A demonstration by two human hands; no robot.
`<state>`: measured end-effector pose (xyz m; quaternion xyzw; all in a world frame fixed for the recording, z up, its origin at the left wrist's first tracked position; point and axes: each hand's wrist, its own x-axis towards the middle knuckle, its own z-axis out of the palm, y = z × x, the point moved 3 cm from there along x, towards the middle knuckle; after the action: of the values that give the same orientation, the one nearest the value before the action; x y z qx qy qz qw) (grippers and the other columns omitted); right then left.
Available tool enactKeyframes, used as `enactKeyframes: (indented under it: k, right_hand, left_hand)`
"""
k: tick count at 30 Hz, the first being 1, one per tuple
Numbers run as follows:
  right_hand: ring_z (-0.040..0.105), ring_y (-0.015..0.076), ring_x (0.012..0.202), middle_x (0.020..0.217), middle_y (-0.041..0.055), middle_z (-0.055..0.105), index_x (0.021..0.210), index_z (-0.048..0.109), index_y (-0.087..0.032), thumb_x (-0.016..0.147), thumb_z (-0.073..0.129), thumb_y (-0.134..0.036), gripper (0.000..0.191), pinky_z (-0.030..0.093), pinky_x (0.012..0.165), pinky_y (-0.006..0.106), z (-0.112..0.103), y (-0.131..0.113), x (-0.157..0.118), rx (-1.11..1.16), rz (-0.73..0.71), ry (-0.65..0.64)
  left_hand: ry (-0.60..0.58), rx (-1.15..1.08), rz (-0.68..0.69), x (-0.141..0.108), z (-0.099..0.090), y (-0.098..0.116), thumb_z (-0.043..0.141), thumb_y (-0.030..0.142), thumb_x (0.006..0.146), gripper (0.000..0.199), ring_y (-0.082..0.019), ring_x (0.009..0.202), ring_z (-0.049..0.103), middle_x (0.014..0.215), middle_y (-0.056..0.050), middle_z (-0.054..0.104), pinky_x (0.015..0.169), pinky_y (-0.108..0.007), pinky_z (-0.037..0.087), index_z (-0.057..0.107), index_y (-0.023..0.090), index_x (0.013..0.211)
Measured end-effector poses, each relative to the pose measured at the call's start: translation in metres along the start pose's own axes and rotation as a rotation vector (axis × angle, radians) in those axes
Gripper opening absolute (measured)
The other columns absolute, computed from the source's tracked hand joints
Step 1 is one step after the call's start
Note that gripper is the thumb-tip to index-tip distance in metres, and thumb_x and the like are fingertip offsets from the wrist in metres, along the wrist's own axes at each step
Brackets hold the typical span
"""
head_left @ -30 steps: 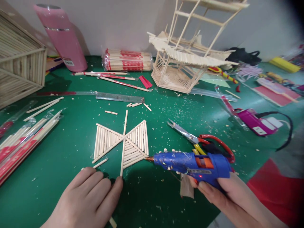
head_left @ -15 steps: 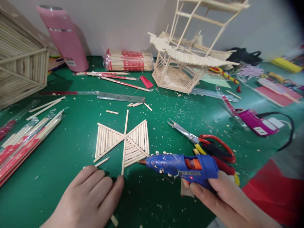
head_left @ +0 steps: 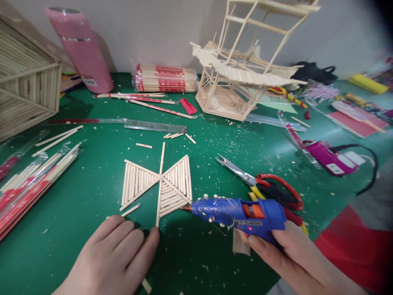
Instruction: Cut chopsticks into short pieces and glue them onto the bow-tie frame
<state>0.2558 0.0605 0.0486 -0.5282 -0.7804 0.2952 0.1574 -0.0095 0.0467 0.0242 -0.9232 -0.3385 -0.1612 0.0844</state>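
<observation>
Clasping a blue hot glue gun (head_left: 227, 211) firmly by its handle in the right hand (head_left: 285, 250), with the nozzle pointed left at the lower right edge of a flat, fan-shaped stick panel (head_left: 175, 198). Impossible to tell from this angle: contact or a slight gap at the tip.

Steadying the lower end of the panel's long central stick (head_left: 159, 205) with a fingertip of the left hand (head_left: 110, 254), palm down, fingers curled. Impossible to see: any closed hold underneath.

Laid flat on the green tabletop (head_left: 92, 172) between the two hands and slightly beyond them, with three wedges filled by graded rows of sticks. Just beside the left wedge, near the knuckles: a short loose stick (head_left: 130, 210).

Behind the glue gun, to the right: open-bladed scissors (head_left: 242, 170) with red handles. Farther right: a purple case (head_left: 334, 157) with a black strap. At the far left: plastic-wrapped chopsticks (head_left: 39, 184) and a larger stick-built panel (head_left: 39, 86).

Along the wall: a pink bottle (head_left: 82, 53), upright, a packaged chopstick bundle (head_left: 166, 78) and a tiered wooden pavilion model (head_left: 227, 102).
</observation>
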Motion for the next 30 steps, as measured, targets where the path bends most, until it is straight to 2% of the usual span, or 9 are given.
enactKeyframes:
  k: [3,9,12,18,24,30]
  right_hand:
    - [0.060,0.0124,0.057,0.070,0.0004,0.063,0.089,0.057,-0.024,0.086,0.044,-0.030,0.015,0.052,0.048,0.018,-0.004,0.006,0.001,-0.043,-0.014,-0.039]
    - [0.064,0.0151,0.067,0.080,0.0017,0.066,0.096,0.057,-0.024,0.085,0.046,-0.034,0.018,0.055,0.056,0.020,-0.007,0.017,-0.007,-0.067,0.094,0.014]
    - [0.064,0.0148,0.066,0.079,0.0016,0.066,0.092,0.058,-0.023,0.085,0.046,-0.034,0.018,0.055,0.057,0.020,-0.008,0.019,-0.009,-0.026,0.128,0.027]
    - [0.063,0.0123,0.062,0.074,-0.0003,0.066,0.091,0.060,-0.024,0.084,0.048,-0.034,0.017,0.054,0.054,0.016,-0.009,0.016,-0.008,-0.008,0.098,0.029]
    - [0.064,0.0153,0.068,0.082,0.0013,0.068,0.100,0.060,-0.024,0.081,0.053,-0.036,0.025,0.055,0.057,0.019,-0.009,0.017,-0.007,-0.064,0.108,0.060]
    - [0.063,0.0154,0.063,0.076,0.0018,0.067,0.095,0.063,-0.023,0.080,0.053,-0.038,0.023,0.055,0.051,0.020,-0.011,0.016,-0.007,-0.082,0.120,0.056]
  left_hand:
    - [-0.004,0.015,0.001,0.000,0.000,0.000,0.033,0.008,0.085,0.027,-0.017,0.059,0.048,0.061,-0.002,0.054,0.064,-0.037,0.039,0.056,0.011,0.099]
    - [-0.002,0.010,0.015,-0.002,0.001,0.000,0.032,0.012,0.088,0.028,-0.017,0.060,0.048,0.062,-0.002,0.054,0.065,-0.038,0.038,0.056,0.010,0.100]
    - [0.007,-0.002,0.010,-0.002,0.002,0.000,0.029,0.016,0.089,0.030,-0.018,0.060,0.047,0.062,-0.003,0.053,0.065,-0.038,0.037,0.057,0.010,0.100]
    - [0.007,-0.012,-0.007,-0.002,0.001,0.000,0.029,0.016,0.089,0.030,-0.017,0.061,0.047,0.062,-0.002,0.054,0.066,-0.038,0.037,0.056,0.011,0.100]
    - [0.026,-0.021,-0.015,-0.001,0.001,0.000,0.029,0.017,0.089,0.030,-0.016,0.060,0.047,0.062,-0.002,0.054,0.065,-0.038,0.039,0.057,0.012,0.099]
    - [0.041,-0.029,-0.030,-0.001,0.000,0.000,0.031,0.014,0.088,0.030,-0.017,0.059,0.048,0.061,-0.003,0.054,0.064,-0.037,0.039,0.059,0.013,0.097]
